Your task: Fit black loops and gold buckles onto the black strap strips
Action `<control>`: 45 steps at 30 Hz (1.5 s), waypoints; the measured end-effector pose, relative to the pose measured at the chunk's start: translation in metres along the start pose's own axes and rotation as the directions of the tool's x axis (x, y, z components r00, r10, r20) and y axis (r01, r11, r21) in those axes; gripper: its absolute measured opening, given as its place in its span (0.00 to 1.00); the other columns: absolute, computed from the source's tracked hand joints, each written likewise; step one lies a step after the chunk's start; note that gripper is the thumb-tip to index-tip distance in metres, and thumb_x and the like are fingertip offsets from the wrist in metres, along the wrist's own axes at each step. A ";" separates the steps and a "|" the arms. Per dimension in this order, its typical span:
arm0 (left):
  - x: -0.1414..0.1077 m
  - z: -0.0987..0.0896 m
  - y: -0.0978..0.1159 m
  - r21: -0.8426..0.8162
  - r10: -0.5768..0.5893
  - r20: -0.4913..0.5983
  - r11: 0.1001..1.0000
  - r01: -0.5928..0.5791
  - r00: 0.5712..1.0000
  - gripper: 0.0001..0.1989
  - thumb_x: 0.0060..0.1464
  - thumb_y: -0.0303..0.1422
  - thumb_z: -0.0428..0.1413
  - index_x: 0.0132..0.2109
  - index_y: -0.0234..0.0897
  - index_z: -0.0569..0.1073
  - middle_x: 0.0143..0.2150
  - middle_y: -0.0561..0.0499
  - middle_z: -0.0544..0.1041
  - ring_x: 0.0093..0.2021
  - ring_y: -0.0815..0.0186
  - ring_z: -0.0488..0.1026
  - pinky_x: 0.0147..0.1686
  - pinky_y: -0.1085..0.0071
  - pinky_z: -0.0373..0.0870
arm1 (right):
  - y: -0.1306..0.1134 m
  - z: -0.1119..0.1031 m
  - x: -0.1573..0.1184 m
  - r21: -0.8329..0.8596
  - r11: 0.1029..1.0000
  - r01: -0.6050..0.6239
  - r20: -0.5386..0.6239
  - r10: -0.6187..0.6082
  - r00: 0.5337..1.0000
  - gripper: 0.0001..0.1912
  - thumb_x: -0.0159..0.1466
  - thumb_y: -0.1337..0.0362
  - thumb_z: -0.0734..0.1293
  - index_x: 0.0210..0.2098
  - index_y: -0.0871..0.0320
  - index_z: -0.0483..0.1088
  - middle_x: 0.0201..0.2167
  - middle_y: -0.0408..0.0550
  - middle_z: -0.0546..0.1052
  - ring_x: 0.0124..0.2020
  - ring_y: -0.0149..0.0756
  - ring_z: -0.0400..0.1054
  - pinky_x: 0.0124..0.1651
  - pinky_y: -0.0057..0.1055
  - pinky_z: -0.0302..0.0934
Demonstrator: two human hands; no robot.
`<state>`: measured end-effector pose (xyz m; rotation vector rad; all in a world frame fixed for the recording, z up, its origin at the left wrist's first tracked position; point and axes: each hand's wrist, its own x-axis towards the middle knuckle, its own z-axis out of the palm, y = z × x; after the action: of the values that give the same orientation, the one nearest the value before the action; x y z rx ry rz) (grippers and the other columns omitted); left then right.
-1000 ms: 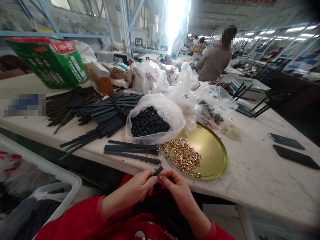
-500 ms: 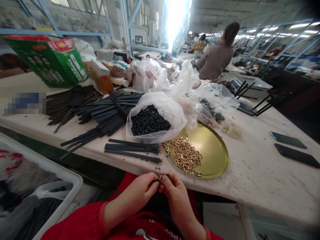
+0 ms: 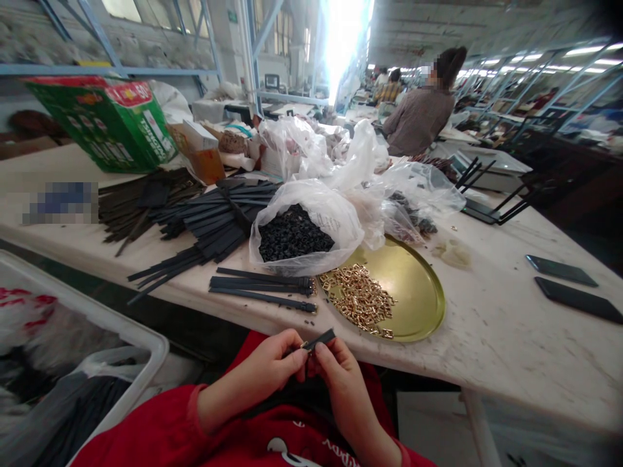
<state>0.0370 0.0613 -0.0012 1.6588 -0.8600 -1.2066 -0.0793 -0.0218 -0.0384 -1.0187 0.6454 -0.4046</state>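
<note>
Clock: 12 = straight ahead, hands at centre. Both bare hands sit just short of the tabletop's (image 3: 487, 331) near edge, close together, fingertips nearly meeting. Left hand (image 3: 278, 362): forearm in from 8 o'clock, fingers curled, thumb and fingers pinched closed on a flat matte black strap (image 3: 323, 338) by a small shiny gold metal buckle (image 3: 305, 346). Right hand (image 3: 339, 365): forearm in from 5 o'clock, thumb and fingers closed on the same strap.

Strap: straight-cut end points to 2 o'clock; another dark length hangs at 6, mostly hidden. Buckle mostly covered by fingers; can't tell how it's threaded.

Nearby: black straps with buckled ends (image 3: 260, 284) at 10–11, white translucent plastic bag (image 3: 346, 237) of small black loops (image 3: 294, 235) at 12, round gold-coloured metal tray (image 3: 416, 288) with heaped gold buckles (image 3: 365, 301) at 2.
</note>
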 end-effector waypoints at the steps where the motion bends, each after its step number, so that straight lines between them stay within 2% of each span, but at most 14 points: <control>1: -0.001 0.001 0.001 -0.011 -0.031 0.003 0.999 0.031 1.000 0.14 0.51 0.43 0.47 0.31 0.35 0.62 0.23 0.54 0.68 0.19 0.72 0.60 0.18 0.76 0.54 | -0.001 0.000 0.000 0.019 1.000 -0.009 0.008 0.009 1.000 0.13 0.57 0.55 0.67 0.29 0.59 0.67 0.23 0.40 0.68 0.24 0.27 0.59 0.29 0.24 0.55; 8: -0.006 0.009 -0.005 -0.070 -0.058 -0.042 0.996 0.055 0.997 0.17 0.50 0.47 0.47 0.30 0.36 0.61 0.20 0.57 0.66 0.14 0.76 0.54 0.14 0.78 0.47 | -0.002 0.002 -0.003 0.066 0.997 -0.035 0.047 0.031 0.998 0.12 0.57 0.55 0.66 0.29 0.58 0.66 0.22 0.39 0.68 0.23 0.27 0.59 0.28 0.25 0.55; 11: -0.007 0.010 -0.008 -0.024 -0.071 -0.052 0.997 0.069 0.996 0.16 0.51 0.46 0.47 0.30 0.37 0.60 0.20 0.57 0.66 0.14 0.74 0.54 0.15 0.77 0.48 | 0.002 0.000 -0.004 -0.131 0.989 0.062 0.002 -0.062 0.998 0.11 0.55 0.57 0.67 0.29 0.58 0.66 0.24 0.41 0.69 0.25 0.29 0.61 0.30 0.26 0.56; 14: -0.009 0.011 -0.010 0.117 -0.036 -0.115 0.992 0.049 0.993 0.13 0.53 0.42 0.46 0.28 0.37 0.61 0.21 0.56 0.67 0.19 0.71 0.60 0.20 0.75 0.54 | 0.007 -0.004 -0.005 -0.365 0.918 0.158 -0.036 -0.184 0.982 0.08 0.55 0.60 0.67 0.27 0.57 0.65 0.24 0.42 0.70 0.26 0.31 0.61 0.30 0.27 0.56; 17: -0.011 0.011 -0.008 0.232 -0.008 -0.137 0.972 0.040 0.991 0.13 0.54 0.40 0.46 0.28 0.36 0.62 0.21 0.54 0.68 0.24 0.68 0.64 0.25 0.74 0.57 | 0.008 -0.008 -0.005 -0.401 0.905 0.142 -0.040 -0.173 0.984 0.08 0.54 0.61 0.67 0.27 0.57 0.65 0.23 0.41 0.69 0.25 0.31 0.61 0.29 0.27 0.56; 22: -0.009 0.001 -0.010 0.201 -0.037 -0.033 0.979 0.043 0.999 0.12 0.54 0.40 0.49 0.29 0.36 0.63 0.20 0.57 0.67 0.22 0.70 0.63 0.21 0.77 0.54 | 0.001 -0.009 0.003 -0.263 0.965 0.006 0.097 0.021 0.995 0.13 0.53 0.58 0.68 0.25 0.57 0.61 0.18 0.37 0.65 0.20 0.28 0.57 0.25 0.25 0.52; 26: 0.004 -0.011 -0.011 0.077 -0.086 -0.065 0.993 0.091 0.994 0.14 0.51 0.42 0.52 0.28 0.37 0.61 0.19 0.58 0.65 0.19 0.71 0.60 0.17 0.77 0.52 | -0.014 -0.008 0.013 -0.397 0.911 0.115 0.218 -0.029 0.975 0.11 0.57 0.57 0.65 0.27 0.58 0.64 0.23 0.41 0.68 0.25 0.31 0.60 0.28 0.27 0.54; 30: 0.019 -0.025 -0.001 0.095 0.045 -0.095 0.995 -0.036 0.995 0.10 0.51 0.36 0.52 0.39 0.36 0.65 0.24 0.56 0.70 0.24 0.68 0.66 0.25 0.76 0.60 | -0.050 -0.010 0.045 -0.607 0.754 0.252 0.349 -0.033 0.937 0.10 0.60 0.58 0.62 0.31 0.57 0.69 0.28 0.45 0.73 0.31 0.36 0.65 0.33 0.29 0.57; 33: 0.027 -0.034 0.007 0.137 0.041 -0.018 0.990 -0.038 0.999 0.11 0.55 0.35 0.46 0.43 0.36 0.67 0.24 0.55 0.69 0.24 0.68 0.66 0.25 0.76 0.60 | -0.085 -0.011 0.098 -0.732 0.560 0.388 0.309 -0.235 0.922 0.12 0.62 0.57 0.59 0.32 0.57 0.69 0.28 0.46 0.73 0.31 0.36 0.66 0.33 0.29 0.58; 34: 0.030 -0.036 0.008 0.132 0.015 -0.012 0.991 -0.013 1.000 0.11 0.56 0.36 0.45 0.41 0.36 0.68 0.24 0.55 0.68 0.23 0.69 0.65 0.24 0.76 0.59 | -0.095 -0.010 0.120 -0.793 0.458 0.401 0.272 -0.321 0.907 0.12 0.63 0.58 0.58 0.34 0.58 0.68 0.29 0.46 0.74 0.31 0.36 0.67 0.33 0.29 0.59; 36: 0.037 -0.040 0.007 0.097 -0.025 -0.037 0.995 0.029 0.999 0.12 0.56 0.37 0.44 0.39 0.35 0.66 0.22 0.56 0.66 0.21 0.69 0.62 0.21 0.76 0.58 | -0.110 -0.006 0.164 -0.926 0.117 0.358 0.287 -0.397 0.872 0.10 0.64 0.63 0.57 0.39 0.58 0.68 0.35 0.48 0.74 0.36 0.35 0.68 0.38 0.28 0.60; 38: 0.044 -0.044 0.004 0.074 -0.024 -0.070 0.997 0.029 0.997 0.11 0.56 0.37 0.44 0.38 0.35 0.66 0.22 0.57 0.65 0.21 0.69 0.61 0.21 0.76 0.57 | -0.114 0.002 0.201 -0.948 -0.015 0.319 0.299 -0.386 0.872 0.09 0.62 0.69 0.59 0.37 0.60 0.70 0.37 0.51 0.75 0.38 0.38 0.69 0.40 0.31 0.59; 41: 0.052 -0.052 -0.002 0.059 0.020 -0.099 0.998 -0.014 0.995 0.10 0.56 0.37 0.45 0.36 0.35 0.66 0.23 0.57 0.65 0.23 0.69 0.62 0.23 0.76 0.57 | -0.106 0.015 0.234 -0.956 -0.110 0.273 0.295 -0.343 0.892 0.08 0.58 0.74 0.61 0.29 0.62 0.72 0.33 0.56 0.75 0.36 0.42 0.69 0.38 0.34 0.58; 45: 0.055 -0.060 -0.009 0.056 0.050 -0.149 0.998 -0.042 0.988 0.10 0.55 0.36 0.46 0.35 0.35 0.67 0.24 0.56 0.65 0.25 0.69 0.62 0.24 0.76 0.58 | -0.094 0.024 0.245 -0.958 -0.156 0.240 0.280 -0.336 0.899 0.12 0.57 0.79 0.58 0.27 0.64 0.71 0.33 0.59 0.74 0.38 0.42 0.69 0.38 0.34 0.57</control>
<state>0.1107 0.0303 -0.0203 1.7394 -0.8374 -1.0210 0.1178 -0.1957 -0.0215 -2.7823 0.7399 -0.2853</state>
